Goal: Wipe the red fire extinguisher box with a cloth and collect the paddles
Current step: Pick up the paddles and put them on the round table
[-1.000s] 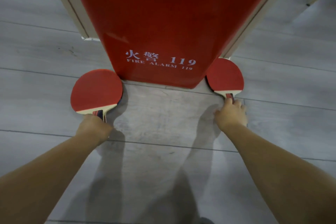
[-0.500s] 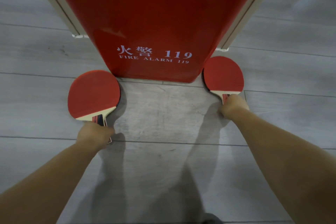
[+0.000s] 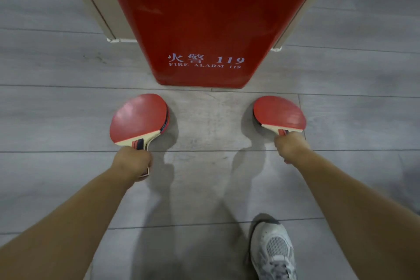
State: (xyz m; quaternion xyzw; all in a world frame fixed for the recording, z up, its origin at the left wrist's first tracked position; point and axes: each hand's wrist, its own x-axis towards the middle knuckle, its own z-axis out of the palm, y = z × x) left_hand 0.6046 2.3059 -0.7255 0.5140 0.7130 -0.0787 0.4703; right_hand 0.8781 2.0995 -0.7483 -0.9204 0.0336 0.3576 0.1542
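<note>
The left hand [image 3: 133, 162] clenches the handle of the left paddle [image 3: 138, 118], its long axis running away from the person and its red blade pointing toward the fire extinguisher box [image 3: 204, 25]. The right hand [image 3: 291, 146] grasps the handle of the right paddle [image 3: 280, 113], blade leaning slightly left. Both paddles are over the grey floor [image 3: 56, 109], near the box's bottom edge and apart from it.

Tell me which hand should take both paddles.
Left, probably. The left hand holds the left paddle lower on its handle, leaving bare handle above; the right hand sits tight under the right paddle's blade.
</note>
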